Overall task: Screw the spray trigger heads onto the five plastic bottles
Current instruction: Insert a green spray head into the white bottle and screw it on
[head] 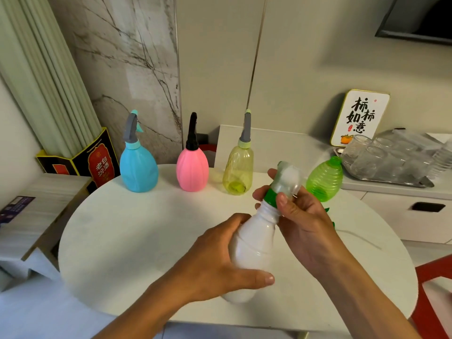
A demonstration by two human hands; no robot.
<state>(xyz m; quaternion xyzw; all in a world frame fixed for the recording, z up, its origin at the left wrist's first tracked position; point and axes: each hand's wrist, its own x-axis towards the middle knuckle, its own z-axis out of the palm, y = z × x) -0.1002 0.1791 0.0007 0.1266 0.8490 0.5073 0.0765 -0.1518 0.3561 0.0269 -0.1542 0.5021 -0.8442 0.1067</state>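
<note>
Bottles stood in a row at the far side of the round white counter (122,241). Three of them already carried their spray heads: the blue bottle (138,171) at the left, the pink bottle (192,170) next to it, and the yellow bottle (237,172) further right. The green bottle (324,179) at the far right was tilted and its neck was bare, with no head on it.

The white bottle (254,245) was held above the near middle of the counter, leaning to the right. The left hand (217,267) was wrapped firmly around its body. The right hand (300,216) was closed on the green collar (271,198) at the neck, with the fingers around the pale trigger head (288,178), which looked blurred.

By my judgement, three bottles were done, the fourth was being screwed, and I could not tell how tight it was. The green bottle was left. Something green showed on the counter behind the right hand, perhaps its head, but it was mostly hidden.
</note>
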